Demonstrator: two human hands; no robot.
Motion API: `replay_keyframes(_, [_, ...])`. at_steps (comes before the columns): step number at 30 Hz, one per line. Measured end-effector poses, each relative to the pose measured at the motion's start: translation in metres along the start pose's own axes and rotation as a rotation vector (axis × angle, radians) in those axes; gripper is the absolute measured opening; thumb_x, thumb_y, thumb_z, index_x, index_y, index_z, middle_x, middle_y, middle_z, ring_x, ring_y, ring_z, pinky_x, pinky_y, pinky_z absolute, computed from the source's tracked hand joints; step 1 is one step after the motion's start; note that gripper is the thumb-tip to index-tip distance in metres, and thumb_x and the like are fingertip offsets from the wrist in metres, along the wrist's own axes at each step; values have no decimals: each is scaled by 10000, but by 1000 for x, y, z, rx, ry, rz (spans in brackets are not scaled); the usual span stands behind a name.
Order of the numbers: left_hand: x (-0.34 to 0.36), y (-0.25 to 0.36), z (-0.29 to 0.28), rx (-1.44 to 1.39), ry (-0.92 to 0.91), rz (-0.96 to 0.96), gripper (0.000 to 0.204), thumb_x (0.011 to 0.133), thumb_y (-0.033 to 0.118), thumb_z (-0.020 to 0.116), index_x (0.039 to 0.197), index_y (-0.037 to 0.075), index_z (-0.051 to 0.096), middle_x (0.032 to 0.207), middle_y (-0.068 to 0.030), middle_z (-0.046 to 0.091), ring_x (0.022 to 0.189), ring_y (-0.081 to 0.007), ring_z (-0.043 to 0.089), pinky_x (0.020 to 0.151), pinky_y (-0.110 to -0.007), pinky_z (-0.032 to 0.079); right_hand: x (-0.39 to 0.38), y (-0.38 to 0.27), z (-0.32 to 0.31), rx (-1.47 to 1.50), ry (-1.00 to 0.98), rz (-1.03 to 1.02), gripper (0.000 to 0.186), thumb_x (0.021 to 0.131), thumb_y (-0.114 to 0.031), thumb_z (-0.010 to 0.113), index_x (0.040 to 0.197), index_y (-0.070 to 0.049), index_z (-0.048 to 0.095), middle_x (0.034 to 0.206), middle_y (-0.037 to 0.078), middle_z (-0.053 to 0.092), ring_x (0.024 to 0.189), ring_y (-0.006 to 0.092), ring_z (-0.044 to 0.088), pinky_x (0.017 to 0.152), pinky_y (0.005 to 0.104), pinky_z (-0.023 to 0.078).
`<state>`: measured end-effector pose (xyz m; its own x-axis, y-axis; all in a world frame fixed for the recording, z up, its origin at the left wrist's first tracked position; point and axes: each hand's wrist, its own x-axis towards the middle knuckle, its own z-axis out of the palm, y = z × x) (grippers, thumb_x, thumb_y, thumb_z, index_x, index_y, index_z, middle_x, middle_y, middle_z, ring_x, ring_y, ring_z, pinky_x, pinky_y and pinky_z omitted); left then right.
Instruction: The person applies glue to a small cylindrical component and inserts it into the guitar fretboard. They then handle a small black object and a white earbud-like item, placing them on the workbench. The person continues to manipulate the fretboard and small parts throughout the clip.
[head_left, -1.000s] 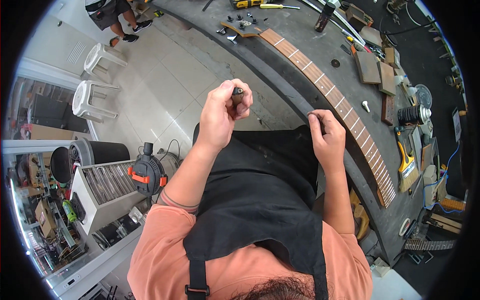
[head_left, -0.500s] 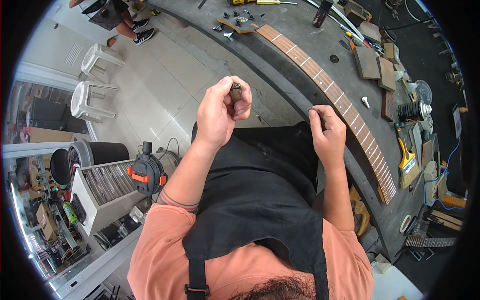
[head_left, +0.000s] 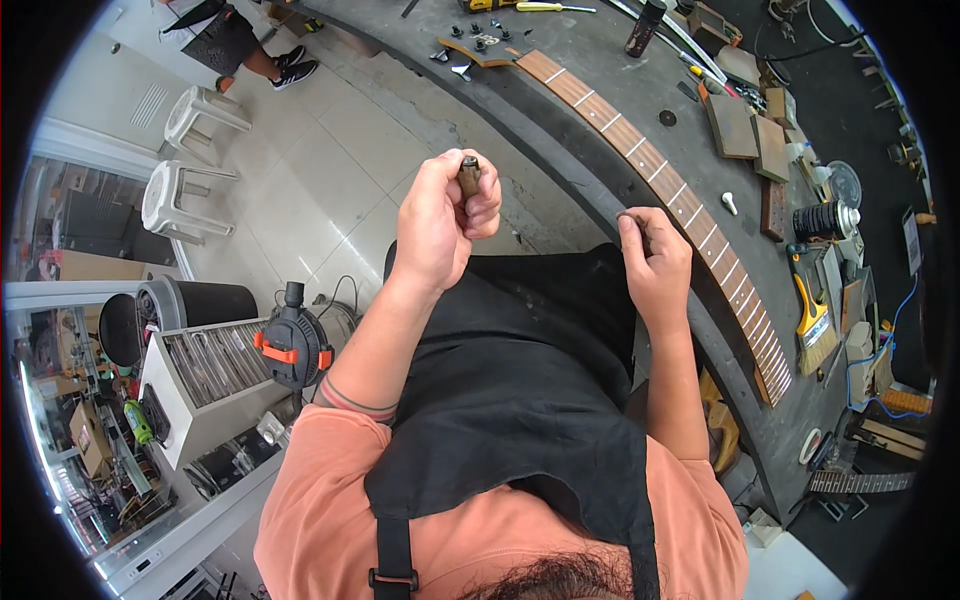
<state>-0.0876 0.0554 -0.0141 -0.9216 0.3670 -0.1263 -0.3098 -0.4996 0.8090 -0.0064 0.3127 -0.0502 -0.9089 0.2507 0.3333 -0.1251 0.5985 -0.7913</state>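
Observation:
My left hand [head_left: 437, 222] is raised over the apron, fingers wrapped round a small brownish stub with a dark metal-looking end [head_left: 469, 178]. Most of that stub is hidden in the fist. Near the bench's edge, my right hand [head_left: 658, 262] is closed, thumb against curled fingers. A dark bit shows at its fingertips, too small to name. Right beside this hand a guitar neck [head_left: 668, 183] lies along the bench, its fretboard facing up. Several small dark parts sit on its headstock [head_left: 492, 56] at the far end.
The dark bench [head_left: 625, 110] curves along the right. On it are a yellow-handled brush [head_left: 815, 325], a spray can [head_left: 828, 222], wooden blocks [head_left: 733, 125] and a small white piece [head_left: 729, 204]. White stools [head_left: 190, 200] and a person's legs [head_left: 265, 65] are at left.
My left hand has tipped the brownish stub slightly, so its end faces me less. My right hand has barely moved. The person at the far left has shifted a little.

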Motion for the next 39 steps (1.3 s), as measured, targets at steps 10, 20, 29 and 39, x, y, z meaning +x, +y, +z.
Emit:
replay_keyframes(10, [2,-9,11,29,-45,-168,456,1088,388,379,792,70,515,693,5,375,629,-118,317,543,-292,248,3,-1,-2,345,-66,199,193,1082,-163,641,1068,13,718,913,84,731,769,166,661,722,308,529])
replay_keyframes(20, [-9,-32,59,152,-106,-229,415,1103,367,376,878,69,558,751,-11,476,650,-118,368,578,-289,298,80,-73,31,1260,-553,34,923,1131,-681,142,1173,55,697,1096,232,756,1111,409,744,1062,457,547])
replay_keyframes(29, [-20,-19,69,86,-15,-184,298,1080,302,406,955,72,548,819,-36,548,656,-120,421,589,-285,337,71,-98,27,1326,-518,106,902,1135,-664,180,1008,69,690,965,207,735,955,390,765,935,461,594])
replay_keyframes(39, [-24,-22,64,85,-77,-145,331,1078,313,396,913,62,535,794,-46,523,634,-120,393,575,-280,316,63,-103,26,1331,-508,86,899,1140,-649,175,973,68,692,935,213,730,930,401,763,905,462,600])
